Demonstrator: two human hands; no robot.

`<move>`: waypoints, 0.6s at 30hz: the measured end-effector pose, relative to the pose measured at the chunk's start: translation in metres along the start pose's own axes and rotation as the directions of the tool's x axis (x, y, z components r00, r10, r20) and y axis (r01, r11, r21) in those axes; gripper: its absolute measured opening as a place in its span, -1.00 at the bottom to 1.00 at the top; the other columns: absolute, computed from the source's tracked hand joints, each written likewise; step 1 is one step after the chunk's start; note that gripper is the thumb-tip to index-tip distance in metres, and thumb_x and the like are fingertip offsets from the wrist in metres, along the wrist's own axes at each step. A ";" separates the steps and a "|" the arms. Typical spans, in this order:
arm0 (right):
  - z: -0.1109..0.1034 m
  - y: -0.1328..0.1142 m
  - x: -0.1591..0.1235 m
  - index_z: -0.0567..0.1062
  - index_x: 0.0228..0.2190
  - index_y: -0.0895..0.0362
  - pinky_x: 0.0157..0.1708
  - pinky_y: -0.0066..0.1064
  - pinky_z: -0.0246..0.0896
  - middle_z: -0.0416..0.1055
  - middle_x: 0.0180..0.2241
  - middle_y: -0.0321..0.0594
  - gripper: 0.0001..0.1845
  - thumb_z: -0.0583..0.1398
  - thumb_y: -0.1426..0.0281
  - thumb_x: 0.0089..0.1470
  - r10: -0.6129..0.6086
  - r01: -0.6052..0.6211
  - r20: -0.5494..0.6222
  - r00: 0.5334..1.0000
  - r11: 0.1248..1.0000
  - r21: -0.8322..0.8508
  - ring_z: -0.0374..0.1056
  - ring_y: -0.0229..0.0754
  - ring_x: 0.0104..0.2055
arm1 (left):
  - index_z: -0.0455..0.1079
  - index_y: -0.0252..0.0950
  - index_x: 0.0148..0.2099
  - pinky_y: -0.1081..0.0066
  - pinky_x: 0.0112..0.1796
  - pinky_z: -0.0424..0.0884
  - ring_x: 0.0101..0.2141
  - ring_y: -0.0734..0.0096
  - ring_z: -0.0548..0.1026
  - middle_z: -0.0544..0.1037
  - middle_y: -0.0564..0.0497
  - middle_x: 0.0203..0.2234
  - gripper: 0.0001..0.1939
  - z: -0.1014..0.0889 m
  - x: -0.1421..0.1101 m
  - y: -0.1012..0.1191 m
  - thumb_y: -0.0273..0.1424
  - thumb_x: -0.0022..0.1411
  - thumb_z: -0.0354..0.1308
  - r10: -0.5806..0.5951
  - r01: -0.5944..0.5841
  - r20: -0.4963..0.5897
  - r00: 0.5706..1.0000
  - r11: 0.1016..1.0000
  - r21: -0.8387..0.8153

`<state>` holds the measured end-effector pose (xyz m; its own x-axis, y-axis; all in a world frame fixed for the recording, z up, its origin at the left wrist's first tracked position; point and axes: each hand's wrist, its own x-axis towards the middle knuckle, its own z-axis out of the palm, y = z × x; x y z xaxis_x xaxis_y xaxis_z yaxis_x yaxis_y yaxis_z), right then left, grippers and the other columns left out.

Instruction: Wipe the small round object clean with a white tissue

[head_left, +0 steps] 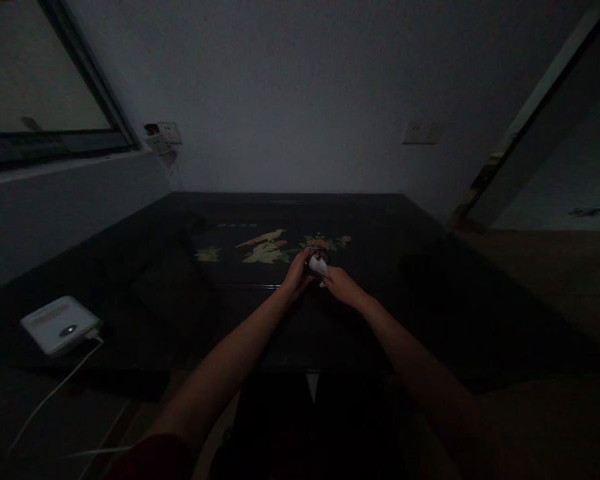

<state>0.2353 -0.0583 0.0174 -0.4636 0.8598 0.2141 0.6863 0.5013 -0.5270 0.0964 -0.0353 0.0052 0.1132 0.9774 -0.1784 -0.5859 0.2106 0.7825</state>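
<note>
Over the dark table (300, 320), my left hand (297, 273) is wrapped round the side of a small, dark, round-rimmed object (321, 249) that looks like a cup or glass; the dim light hides its exact kind. My right hand (341, 283) is closed on a crumpled white tissue (319, 265). The tissue lies against the round object's opening, and a bit of it hangs below the right fingers. Both hands are close together in front of my body.
A white box-shaped device (63, 325) with a cable (55, 387) lies at the table's left. A bird-and-flower picture (267, 248) decorates the tabletop. Wall sockets (421, 133) are on the back wall, a window (40, 73) at left.
</note>
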 end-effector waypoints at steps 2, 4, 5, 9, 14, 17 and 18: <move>-0.006 -0.003 -0.002 0.49 -0.09 0.23 -0.03 -0.32 0.24 0.49 -0.05 0.03 -0.63 0.04 0.59 0.11 0.005 0.000 0.053 0.999 0.995 -0.103 0.42 -0.05 -0.02 | 0.44 -0.31 -0.09 0.42 -0.27 0.40 -0.32 0.36 0.50 0.56 -0.05 -0.31 -0.65 0.000 0.000 0.000 -0.17 0.17 0.18 -0.003 0.003 0.015 1.000 1.000 -0.001; -0.010 -0.005 -0.004 0.44 0.02 0.14 0.03 -0.32 0.21 0.43 0.05 -0.04 -0.53 0.03 0.61 0.10 -0.058 0.067 0.063 0.996 0.986 -0.154 0.36 -0.08 0.07 | 0.44 -0.32 -0.10 0.40 -0.26 0.40 -0.31 0.35 0.51 0.57 -0.05 -0.31 -0.66 -0.001 0.001 -0.001 -0.18 0.19 0.16 0.002 -0.002 0.037 0.999 1.000 -0.016; -0.011 -0.004 -0.004 0.42 0.05 0.10 0.06 -0.31 0.19 0.40 0.09 -0.08 -0.49 0.02 0.63 0.09 -0.099 0.108 0.059 0.993 0.979 -0.174 0.32 -0.09 0.11 | 0.44 -0.32 -0.11 0.40 -0.26 0.40 -0.31 0.35 0.51 0.57 -0.06 -0.31 -0.67 -0.001 0.002 -0.002 -0.19 0.19 0.16 0.008 -0.007 0.052 0.999 1.000 -0.025; -0.012 0.000 -0.003 0.42 0.07 0.11 0.20 -0.13 0.04 0.33 0.15 -0.07 -0.42 0.00 0.68 0.06 -0.203 0.199 0.016 0.979 0.937 -0.288 0.19 -0.07 0.23 | 0.44 -0.32 -0.10 0.41 -0.23 0.40 -0.33 0.39 0.51 0.57 -0.05 -0.31 -0.67 -0.002 0.007 -0.005 -0.20 0.20 0.17 0.047 -0.041 0.096 0.994 0.997 -0.063; -0.011 0.000 -0.002 0.44 0.04 0.19 0.17 -0.17 0.10 0.36 0.11 -0.02 -0.43 -0.01 0.70 0.03 -0.248 0.227 -0.034 0.968 0.926 -0.301 0.23 -0.09 0.19 | 0.43 -0.28 -0.04 0.42 -0.23 0.41 -0.31 0.39 0.52 0.57 -0.05 -0.30 -0.60 -0.003 0.009 -0.006 -0.13 0.19 0.18 0.082 -0.071 0.114 0.990 0.992 -0.101; -0.011 0.000 -0.002 0.45 0.03 0.15 0.16 -0.22 0.13 0.40 0.07 -0.08 -0.38 -0.01 0.73 -0.04 -0.239 0.218 -0.077 0.968 0.952 -0.217 0.25 -0.12 0.16 | 0.42 -0.27 -0.01 0.39 -0.20 0.41 -0.27 0.35 0.53 0.57 -0.06 -0.26 -0.57 -0.003 0.006 -0.004 -0.10 0.20 0.15 0.057 -0.039 0.150 0.987 0.992 -0.122; -0.011 0.000 -0.003 0.46 0.03 0.14 0.15 -0.24 0.14 0.41 0.06 -0.10 -0.36 -0.01 0.73 -0.06 -0.235 0.216 -0.100 0.967 0.961 -0.174 0.26 -0.13 0.15 | 0.42 -0.27 0.00 0.38 -0.18 0.42 -0.25 0.33 0.53 0.57 -0.07 -0.25 -0.57 -0.003 0.004 -0.003 -0.10 0.21 0.14 0.044 -0.022 0.168 0.985 0.991 -0.130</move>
<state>0.2426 -0.0595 0.0255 -0.5535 0.7231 0.4132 0.6570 0.6840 -0.3171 0.0963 -0.0318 0.0004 0.2205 0.9745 -0.0415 -0.6877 0.1855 0.7019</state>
